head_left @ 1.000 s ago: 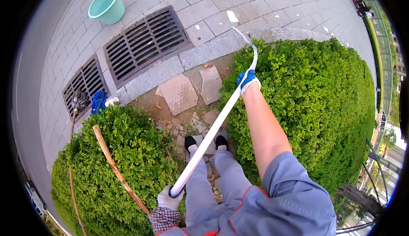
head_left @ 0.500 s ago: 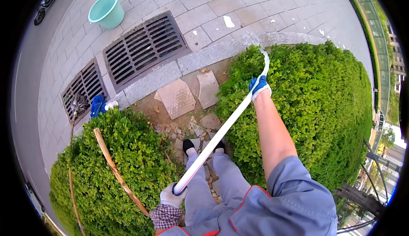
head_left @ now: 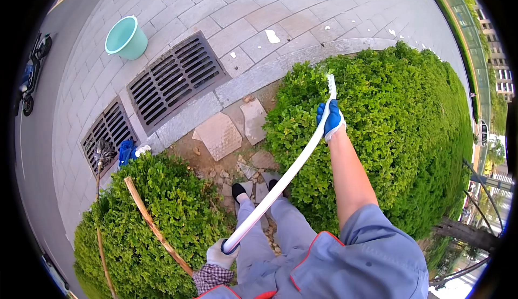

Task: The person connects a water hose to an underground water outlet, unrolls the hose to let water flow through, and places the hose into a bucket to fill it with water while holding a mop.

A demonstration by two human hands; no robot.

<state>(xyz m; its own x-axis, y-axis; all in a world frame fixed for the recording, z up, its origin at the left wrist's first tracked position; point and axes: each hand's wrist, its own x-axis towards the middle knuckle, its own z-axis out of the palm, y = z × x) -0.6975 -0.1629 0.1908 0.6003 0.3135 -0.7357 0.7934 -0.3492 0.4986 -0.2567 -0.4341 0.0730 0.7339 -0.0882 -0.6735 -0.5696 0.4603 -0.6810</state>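
A long white plastic pipe (head_left: 280,182) runs diagonally across my body, curving upward toward its ragged far end. My right hand (head_left: 332,120), in a white glove with a blue coating, is closed around it just below that jagged tip, over the right hedge (head_left: 399,131). Down by my left thigh, my left hand (head_left: 220,256) grips the lower end, its gloved fingers wrapped around the pipe. A checked sleeve cover (head_left: 213,278) sits on the left wrist. A bare wooden stick (head_left: 154,223) leans on the left hedge (head_left: 183,191) beside that hand.
A mint-green bucket (head_left: 127,40) stands on the paving past two drain grates (head_left: 175,77) (head_left: 108,129). A thin pole (head_left: 98,223) with a dark bristly head and a blue cloth (head_left: 127,150) lie nearby. Broken slabs (head_left: 218,136) cover the soil between hedges. A motorbike (head_left: 32,75) is on the road.
The pipe's ragged end has come lower over the hedge, and the pipe bows more smoothly. My right hand has turned slightly around it. My view has shifted, bringing the motorbike further in.
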